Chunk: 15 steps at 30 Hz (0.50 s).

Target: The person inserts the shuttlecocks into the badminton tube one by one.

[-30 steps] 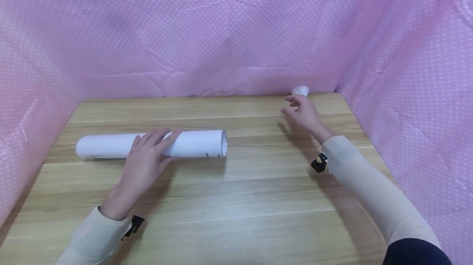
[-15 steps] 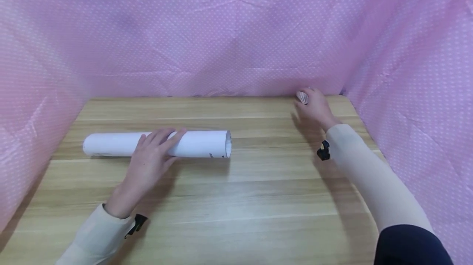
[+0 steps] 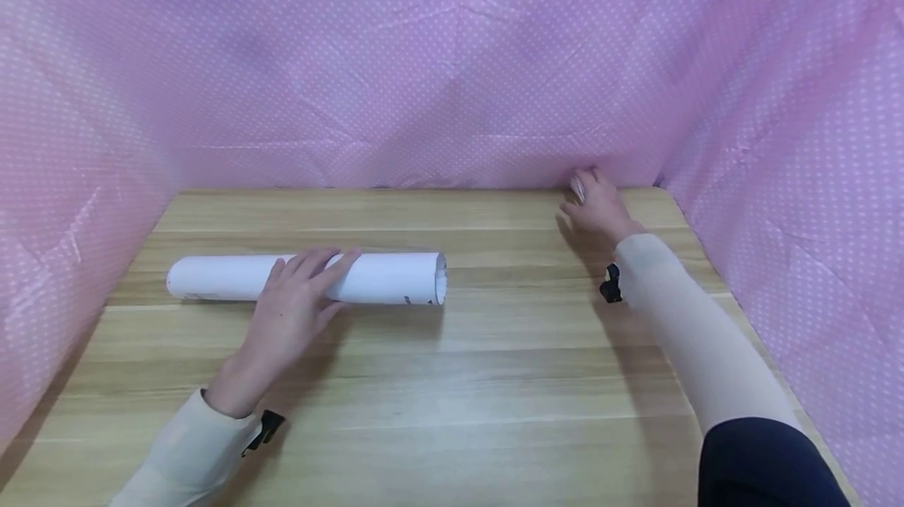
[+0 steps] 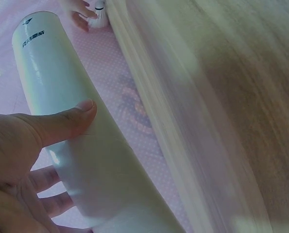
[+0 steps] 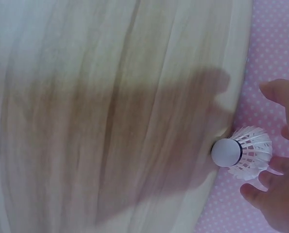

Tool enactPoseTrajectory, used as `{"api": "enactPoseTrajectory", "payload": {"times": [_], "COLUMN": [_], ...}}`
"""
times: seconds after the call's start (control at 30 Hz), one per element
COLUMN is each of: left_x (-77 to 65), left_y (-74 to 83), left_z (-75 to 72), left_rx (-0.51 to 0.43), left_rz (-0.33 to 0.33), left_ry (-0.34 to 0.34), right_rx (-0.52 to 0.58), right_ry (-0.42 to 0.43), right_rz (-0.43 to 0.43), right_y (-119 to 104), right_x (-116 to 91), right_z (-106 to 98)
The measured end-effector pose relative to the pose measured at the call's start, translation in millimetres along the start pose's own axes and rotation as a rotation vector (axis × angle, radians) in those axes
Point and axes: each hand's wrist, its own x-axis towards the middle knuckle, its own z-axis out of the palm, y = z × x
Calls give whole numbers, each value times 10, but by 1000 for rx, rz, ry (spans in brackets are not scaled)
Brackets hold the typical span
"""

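Observation:
In the head view, a long white shuttlecock tube (image 3: 395, 278) lies level across the left half of the table, its rim facing right. My left hand (image 3: 289, 317) grips its middle; in the left wrist view the thumb (image 4: 69, 124) presses one side and the fingers come round the other. Dark print marks the tube's end. A shuttlecock (image 5: 248, 153) with a white cork and a dark band is at the table's far right edge. Around its feathers my right hand (image 3: 600, 205) holds its fingers loosely bent, the thumb apart; firm contact cannot be told.
The wood-grain table (image 3: 494, 397) ends at the back against a pink dotted cloth (image 3: 395, 67). That cloth also rises along both sides. A dark clip-like device (image 3: 611, 284) is worn at the right wrist, and a similar device (image 3: 264, 430) at the left.
My right hand has moved right and away from me, coming round the shuttlecock, and its fingers have since spread a little. My left hand keeps its grip on the tube.

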Motion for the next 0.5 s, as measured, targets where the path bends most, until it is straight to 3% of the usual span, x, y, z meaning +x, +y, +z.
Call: {"api": "enactPoseTrajectory", "payload": {"times": [0.17, 0.5], "left_x": [8, -5], "left_y": [8, 30], "left_z": [6, 11], "left_rx": [-2, 0], "left_rz": [-7, -9], "left_ry": [-6, 1], "right_rx": [-32, -134], "right_ry": [5, 21], "right_rz": [-2, -98], "right_y": [-5, -150], "right_x": [-9, -145], "right_z": [-9, 75]}}
